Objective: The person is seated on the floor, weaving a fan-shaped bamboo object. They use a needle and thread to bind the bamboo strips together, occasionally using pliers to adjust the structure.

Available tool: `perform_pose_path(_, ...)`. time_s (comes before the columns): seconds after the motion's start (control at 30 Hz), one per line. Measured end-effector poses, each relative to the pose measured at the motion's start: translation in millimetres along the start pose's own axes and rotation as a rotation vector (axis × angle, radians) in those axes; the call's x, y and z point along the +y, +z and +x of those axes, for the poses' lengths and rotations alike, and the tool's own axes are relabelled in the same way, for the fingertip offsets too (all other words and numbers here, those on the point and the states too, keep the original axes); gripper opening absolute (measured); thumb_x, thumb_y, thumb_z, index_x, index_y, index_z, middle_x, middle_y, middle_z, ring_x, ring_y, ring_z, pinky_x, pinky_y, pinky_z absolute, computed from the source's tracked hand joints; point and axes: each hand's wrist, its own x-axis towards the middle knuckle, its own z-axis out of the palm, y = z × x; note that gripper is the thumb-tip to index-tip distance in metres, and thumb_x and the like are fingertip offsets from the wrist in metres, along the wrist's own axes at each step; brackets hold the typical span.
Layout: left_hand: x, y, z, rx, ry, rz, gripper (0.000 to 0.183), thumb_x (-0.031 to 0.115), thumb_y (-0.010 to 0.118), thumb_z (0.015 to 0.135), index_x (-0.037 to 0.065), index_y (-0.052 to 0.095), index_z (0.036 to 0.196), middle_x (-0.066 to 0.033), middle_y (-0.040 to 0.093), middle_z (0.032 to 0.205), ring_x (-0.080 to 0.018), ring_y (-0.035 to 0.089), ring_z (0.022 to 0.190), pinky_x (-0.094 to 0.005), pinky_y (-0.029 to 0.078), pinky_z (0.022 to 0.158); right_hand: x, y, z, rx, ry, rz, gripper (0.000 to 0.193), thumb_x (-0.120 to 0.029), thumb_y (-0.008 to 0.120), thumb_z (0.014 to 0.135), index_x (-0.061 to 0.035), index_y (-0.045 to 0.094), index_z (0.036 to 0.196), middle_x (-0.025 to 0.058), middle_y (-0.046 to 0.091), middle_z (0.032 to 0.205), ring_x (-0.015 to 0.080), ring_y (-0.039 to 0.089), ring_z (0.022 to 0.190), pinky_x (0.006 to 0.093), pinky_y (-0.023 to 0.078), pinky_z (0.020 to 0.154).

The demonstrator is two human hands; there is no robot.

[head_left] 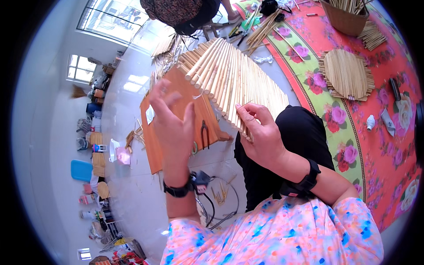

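A mat of pale round sticks [247, 79], tied side by side in a stepped outline, slants over my knee and the corner of a small wooden table [176, 101]. My right hand [263, 134] pinches its near edge, thumb against the stick ends. A thin line like a needle or wire shows by that thumb, too fine to name. To the left, my left hand [171, 121] is raised over the table with its fingers apart, slightly blurred and holding nothing. Pliers [204, 134] with dark handles lie on the tabletop beside it.
A red floral mat [318, 115] on the right carries a finished round stick mat [346, 74], a basket of sticks [346, 20] and small items. Another person [181, 13] sits at the far side near loose sticks [263, 33]. Household goods line the left wall, with a blue tray [82, 170].
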Motion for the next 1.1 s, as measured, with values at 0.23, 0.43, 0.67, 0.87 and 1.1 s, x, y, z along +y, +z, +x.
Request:
perform_pose_path(0.23, 17, -27, 56, -0.168, 0.838, 0.51, 0.051, -0.003, 0.077, 0.061, 0.012, 0.066, 0.108, -0.01, 0.056, 0.131, -0.0326, 0.044, 0.13, -0.0402, 0.042, 0.104, 5, 7, -5, -0.019, -0.076, -0.003, 0.057, 0.011, 0.062, 0.068, 0.002, 0.057, 0.124, 0.0179, 0.053, 0.11, 0.0332, 0.058, 0.099, 0.0363, 0.05, 0.085)
perform_pose_path(0.43, -2, -30, 85, -0.443, 0.852, 0.378, 0.031, 0.003, 0.08, 0.063, 0.008, 0.067, 0.091, -0.0065, 0.068, 0.109, -0.028, 0.054, 0.122, -0.0384, 0.047, 0.099, 17, -14, 15, -0.104, -0.132, -0.144, 0.052, 0.004, 0.067, 0.068, -0.0031, 0.062, 0.118, 0.0165, 0.06, 0.109, 0.0337, 0.06, 0.101, 0.0378, 0.05, 0.088)
perform_pose_path(0.67, -13, -17, 113, -0.447, 0.545, 0.222, 0.024, 0.006, 0.076, 0.075, 0.001, 0.064, 0.095, -0.0063, 0.067, 0.083, -0.0123, 0.06, 0.074, -0.0286, 0.05, 0.071, 19, -69, 73, 0.037, -0.258, -0.515, 0.046, -0.004, 0.071, 0.069, -0.0079, 0.065, 0.115, 0.008, 0.062, 0.112, 0.0288, 0.055, 0.108, 0.0377, 0.048, 0.092)
perform_pose_path(0.87, -3, 9, 99, -0.304, 0.544, 0.005, 0.034, 0.024, 0.077, 0.076, -0.002, 0.062, 0.093, -0.0068, 0.058, 0.068, -0.0087, 0.052, 0.065, -0.0296, 0.046, 0.062, 47, -100, 89, 0.342, -0.103, -0.569, 0.04, -0.011, 0.071, 0.074, -0.0078, 0.066, 0.113, 0.0123, 0.063, 0.102, 0.0292, 0.059, 0.099, 0.0389, 0.049, 0.088)
perform_pose_path(1.1, 30, 40, 38, 0.077, 0.301, 0.206, 0.037, 0.034, 0.074, 0.076, 0.001, 0.063, 0.089, -0.0136, 0.059, 0.059, -0.0266, 0.063, 0.059, -0.0375, 0.048, 0.057, 29, -73, 68, 0.033, 0.467, 0.209, 0.034, -0.024, 0.06, 0.093, -0.0007, 0.063, 0.117, 0.0084, 0.067, 0.093, 0.0193, 0.064, 0.084, 0.034, 0.053, 0.073)
